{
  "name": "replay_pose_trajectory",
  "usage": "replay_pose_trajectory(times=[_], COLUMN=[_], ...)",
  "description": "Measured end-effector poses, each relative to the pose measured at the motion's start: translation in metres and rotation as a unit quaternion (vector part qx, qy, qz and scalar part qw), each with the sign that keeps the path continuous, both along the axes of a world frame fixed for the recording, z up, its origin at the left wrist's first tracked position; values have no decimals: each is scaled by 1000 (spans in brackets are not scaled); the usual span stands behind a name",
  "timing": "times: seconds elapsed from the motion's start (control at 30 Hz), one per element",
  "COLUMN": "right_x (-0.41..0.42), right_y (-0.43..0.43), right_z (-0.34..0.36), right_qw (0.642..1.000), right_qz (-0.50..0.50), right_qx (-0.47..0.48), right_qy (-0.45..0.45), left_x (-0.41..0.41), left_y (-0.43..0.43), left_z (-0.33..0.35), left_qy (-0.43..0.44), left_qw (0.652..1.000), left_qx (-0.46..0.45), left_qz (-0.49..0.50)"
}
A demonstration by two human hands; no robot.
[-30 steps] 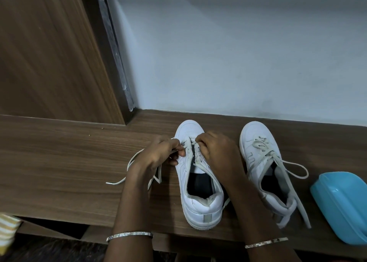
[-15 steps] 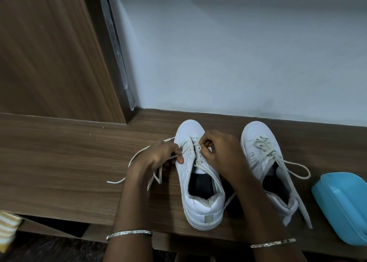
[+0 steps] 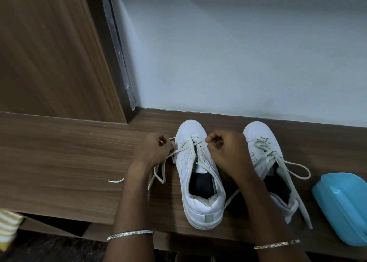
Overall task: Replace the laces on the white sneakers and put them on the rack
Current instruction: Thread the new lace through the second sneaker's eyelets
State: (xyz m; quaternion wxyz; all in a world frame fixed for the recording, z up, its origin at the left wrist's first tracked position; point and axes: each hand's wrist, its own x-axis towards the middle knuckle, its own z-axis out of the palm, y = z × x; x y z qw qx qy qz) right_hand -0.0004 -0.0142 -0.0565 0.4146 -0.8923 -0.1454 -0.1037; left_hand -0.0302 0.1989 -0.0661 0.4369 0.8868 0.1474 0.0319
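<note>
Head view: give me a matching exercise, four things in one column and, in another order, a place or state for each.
Things:
1. left hand
2. right hand
3. laced sneaker
4. blue tub

Places or states:
A. lies at the right end of the shelf
B. pinches the lace at the eyelets of the half-laced sneaker
C. stands with loose lace ends trailing
D. holds the lace strand that trails off to the side

Pairs: 1-D, 2-B, 3-C, 4-A
</note>
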Motion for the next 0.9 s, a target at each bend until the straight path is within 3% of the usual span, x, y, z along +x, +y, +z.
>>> replay_pose_trajectory(times=[0.1,0.4,0.53,0.73,0.9], right_x=[3,-1,-2,-10,-19], right_y=[-1,2,3,15,30], right_z=[4,11,16,25,28], right_qw=[999,996,992,970,956], right_qz=[-30,-14,-6,36,111], right_qx=[27,75,115,205,207], right_qy=[13,34,57,125,175], left_x=[1,4,3,-7,-9], left_y=[-5,-20,-18,-21,-24], left_z=[1,5,9,39,42], left_qy=[-55,-18,-52,-91,-101], left_qw=[996,994,978,897,905], left_qx=[-39,-69,-196,-431,-400], left_qz=[-62,-78,-42,-35,-105])
